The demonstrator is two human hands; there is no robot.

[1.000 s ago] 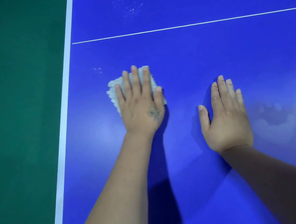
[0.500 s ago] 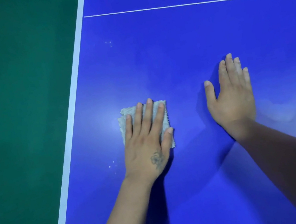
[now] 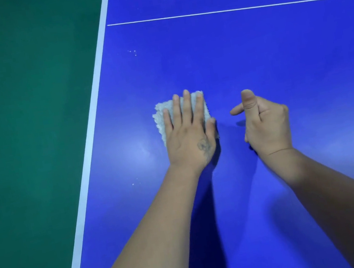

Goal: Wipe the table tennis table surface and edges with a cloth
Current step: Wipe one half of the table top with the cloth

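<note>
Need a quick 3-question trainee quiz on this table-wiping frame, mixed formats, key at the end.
1. True or false: the left hand lies flat, fingers straight, on the cloth.
2. Multiple choice: the right hand is A) gripping the cloth, B) flat on the table, C) turned on its side with fingers curled, holding nothing.
3. Fill in: the white specks on the table lie between the cloth and the thin white ____ across the surface.

Key: 1 true; 2 C; 3 line.
</note>
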